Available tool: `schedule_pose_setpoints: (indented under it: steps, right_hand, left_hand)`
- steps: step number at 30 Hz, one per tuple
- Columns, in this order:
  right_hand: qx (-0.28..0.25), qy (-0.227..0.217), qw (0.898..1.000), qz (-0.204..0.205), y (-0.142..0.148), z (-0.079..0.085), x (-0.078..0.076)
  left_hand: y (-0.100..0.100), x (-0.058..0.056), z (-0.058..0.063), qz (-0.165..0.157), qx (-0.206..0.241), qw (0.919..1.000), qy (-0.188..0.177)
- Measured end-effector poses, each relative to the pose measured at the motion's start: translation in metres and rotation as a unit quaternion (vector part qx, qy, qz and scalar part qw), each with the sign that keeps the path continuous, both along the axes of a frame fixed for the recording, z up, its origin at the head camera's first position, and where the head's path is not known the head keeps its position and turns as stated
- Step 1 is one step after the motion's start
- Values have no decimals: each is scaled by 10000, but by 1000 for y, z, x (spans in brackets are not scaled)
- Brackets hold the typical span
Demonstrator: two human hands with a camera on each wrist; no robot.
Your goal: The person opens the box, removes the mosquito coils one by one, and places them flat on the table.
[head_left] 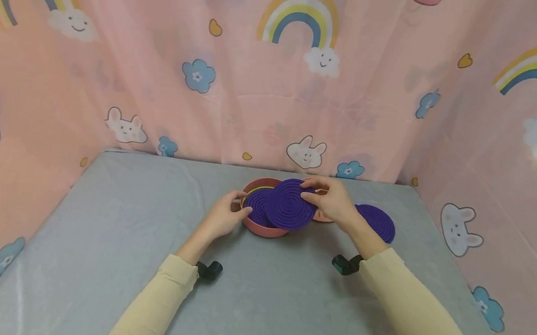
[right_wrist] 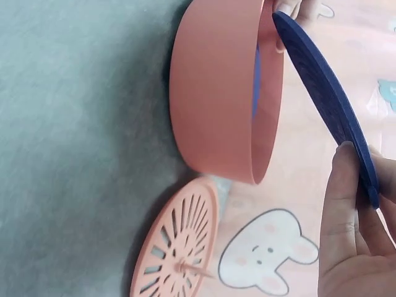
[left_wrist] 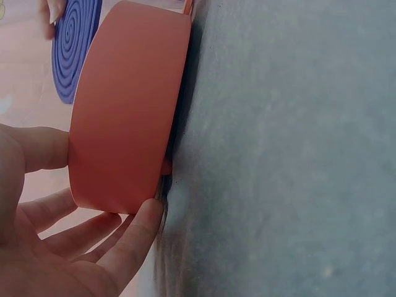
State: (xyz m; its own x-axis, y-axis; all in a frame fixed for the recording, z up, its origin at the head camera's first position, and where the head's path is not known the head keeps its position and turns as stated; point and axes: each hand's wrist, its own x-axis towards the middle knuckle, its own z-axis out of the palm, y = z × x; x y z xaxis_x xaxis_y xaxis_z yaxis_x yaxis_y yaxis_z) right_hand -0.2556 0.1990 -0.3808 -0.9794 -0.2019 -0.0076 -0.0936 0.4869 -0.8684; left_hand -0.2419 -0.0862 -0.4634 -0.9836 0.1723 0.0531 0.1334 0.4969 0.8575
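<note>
A round pink bowl [head_left: 263, 226] stands on the grey table. My left hand [head_left: 225, 217] grips its left wall, thumb on one side and fingers on the other [left_wrist: 133, 232]. One purple spiral coil [head_left: 255, 205] lies inside the bowl. My right hand [head_left: 333, 203] pinches a second purple coil [head_left: 291, 205] by its right edge and holds it tilted over the bowl's rim. In the right wrist view that coil [right_wrist: 325, 93] shows edge-on beside the bowl [right_wrist: 216, 93], with my fingers [right_wrist: 343, 204] on it.
A third purple coil [head_left: 380, 221] lies flat on the table to the right. A pink slotted lid [right_wrist: 176, 247] lies next to the bowl, behind my right hand. Pink patterned curtains close off the table [head_left: 94, 258] on three sides.
</note>
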Motion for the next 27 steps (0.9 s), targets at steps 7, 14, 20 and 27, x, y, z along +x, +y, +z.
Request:
schedule_pose_setpoints:
  steps: [7, 14, 20, 27]
  right_hand:
    - [7, -238, 9993, -283, 17, 0, 10]
    - [321, -131, 9990, -273, 36, 0, 21]
    - [613, -125, 9972, -406, 56, -5, 30]
    - [657, 87, 9961, -576, 84, -11, 40]
  left_hand:
    - [-1, 0, -1, -10, 25, 10000, 20]
    - [0, 0, -1, 39, 15, 10000, -12]
    - [0, 0, 1, 26, 18, 10000, -21]
    - [-1, 1, 2, 9, 17, 10000, -75]
